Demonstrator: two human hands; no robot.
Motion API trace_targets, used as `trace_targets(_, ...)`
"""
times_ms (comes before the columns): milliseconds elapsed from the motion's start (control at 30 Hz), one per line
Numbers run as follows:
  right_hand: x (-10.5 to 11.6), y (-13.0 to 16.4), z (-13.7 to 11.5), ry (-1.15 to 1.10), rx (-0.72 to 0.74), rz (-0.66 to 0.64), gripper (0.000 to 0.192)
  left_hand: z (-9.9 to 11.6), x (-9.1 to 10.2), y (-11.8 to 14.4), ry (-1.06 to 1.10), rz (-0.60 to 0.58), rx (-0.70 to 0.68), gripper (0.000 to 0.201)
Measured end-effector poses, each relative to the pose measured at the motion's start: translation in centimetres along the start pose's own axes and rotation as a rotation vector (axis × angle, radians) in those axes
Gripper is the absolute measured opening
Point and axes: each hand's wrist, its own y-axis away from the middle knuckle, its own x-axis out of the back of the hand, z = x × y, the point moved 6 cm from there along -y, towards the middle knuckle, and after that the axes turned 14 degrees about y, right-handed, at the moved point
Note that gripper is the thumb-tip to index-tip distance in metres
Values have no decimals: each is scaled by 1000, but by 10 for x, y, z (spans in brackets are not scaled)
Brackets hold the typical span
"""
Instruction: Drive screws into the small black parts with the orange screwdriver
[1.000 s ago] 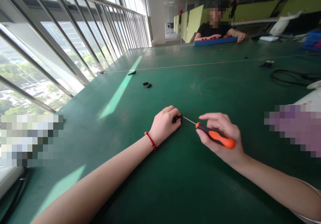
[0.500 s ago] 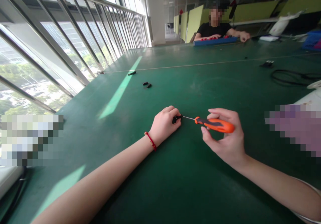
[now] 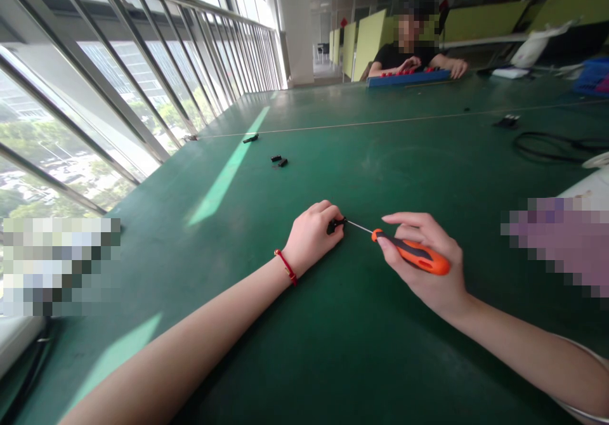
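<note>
My left hand, with a red string on its wrist, rests on the green table and pinches a small black part against the surface. My right hand grips an orange and black screwdriver. Its thin metal shaft points left and its tip meets the small black part. Most of the part is hidden under my left fingers.
Several small black parts and a black strip lie farther back on the left. A black cable loops at the right. A person in black sits at the far end behind a blue tray. Windows run along the left.
The screwdriver handle has turned and dipped in my right hand, its fingers shifting around it, while the tip stays on the black part. My left hand has not moved.
</note>
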Motion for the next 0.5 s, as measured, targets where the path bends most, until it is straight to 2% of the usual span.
trace_targets(67,4,0,2,-68,-26,73,42,0,0,0,-3,-5,2,5)
trace_targets(133,3,0,3,-123,-47,70,51,0,0,0,-2,-8,3,5)
trace_targets(200,-2,-1,3,-98,-59,-12,39,0,0,0,2,-8,4,5)
trace_targets(267,-3,-1,3,-44,-48,-31,27,1,0,0,0,-8,5,5)
trace_targets(300,-2,-1,3,-48,-39,-7,30,0,0,0,-3,-9,5,5)
trace_targets(400,4,-1,3,-144,-26,78,54,0,-1,-1,-8,-13,3,4)
trace_targets(433,3,-1,2,-147,-21,58,52,0,-1,-1,-8,-14,2,4)
trace_targets(500,0,-2,2,-89,-14,-7,34,0,-1,-1,-6,-13,0,4)
